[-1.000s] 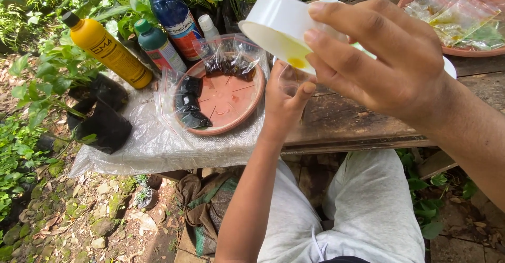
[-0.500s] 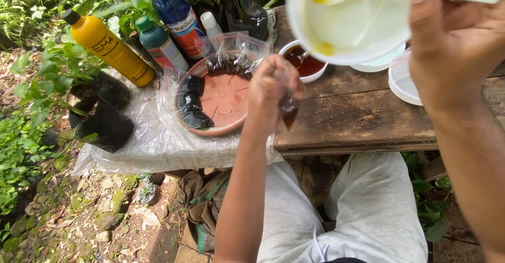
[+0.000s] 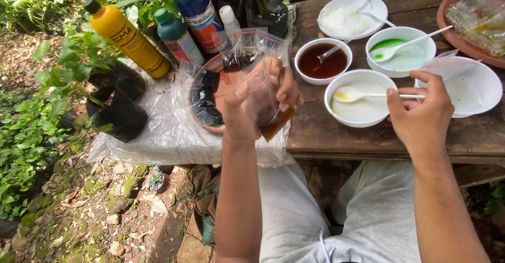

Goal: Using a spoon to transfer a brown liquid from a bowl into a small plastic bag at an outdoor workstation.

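My left hand (image 3: 252,102) holds up a small clear plastic bag (image 3: 271,113) with brown liquid at its bottom corner, above the near edge of the wooden table (image 3: 336,136). My right hand (image 3: 418,113) rests on the table beside a white bowl (image 3: 360,97) of pale yellow liquid, fingers on the handle of its white spoon (image 3: 368,94). Behind stand a white bowl of dark brown liquid (image 3: 322,60), a white bowl of green liquid (image 3: 400,47) and one with white paste (image 3: 344,15).
A clay saucer (image 3: 210,92) with dark filled bags sits on clear plastic sheeting (image 3: 158,131) at left. A yellow bottle (image 3: 126,36), a green bottle (image 3: 179,36) and a blue bottle (image 3: 194,5) lie behind it. Black pots (image 3: 118,105) stand left. A clay dish of bags (image 3: 473,15) sits at the far right.
My right hand has lowered the yellow-liquid bowl from in front of the camera onto the table. My left hand has lifted the bag higher.
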